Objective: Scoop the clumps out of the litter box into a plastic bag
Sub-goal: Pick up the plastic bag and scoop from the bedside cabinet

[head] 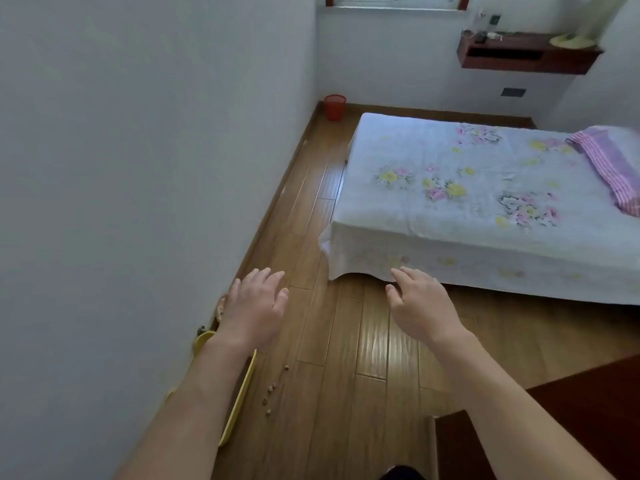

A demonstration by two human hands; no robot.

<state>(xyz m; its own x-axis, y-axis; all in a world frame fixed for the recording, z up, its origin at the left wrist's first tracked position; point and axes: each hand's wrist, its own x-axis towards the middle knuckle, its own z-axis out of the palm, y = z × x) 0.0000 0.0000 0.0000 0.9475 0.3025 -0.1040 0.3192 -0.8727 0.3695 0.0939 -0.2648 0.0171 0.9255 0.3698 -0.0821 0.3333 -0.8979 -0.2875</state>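
Both hands reach forward over the wooden floor (pixel 346 393), palms down. The left hand (pixel 254 306) and right hand (pixel 420 304) hold nothing, and their fingers (pixel 265 277) are loosely spread and nearly straight. A yellow tray (pixel 239 401) lies against the wall (pixel 138 168), beneath the left forearm and behind the fingertips, mostly hidden. Small brown pellets (pixel 270 389) dot the floor just beside it. A floral-sheeted bed (pixel 467 202) stands right, and a red wastebasket (pixel 335 107) sits in the far corner.
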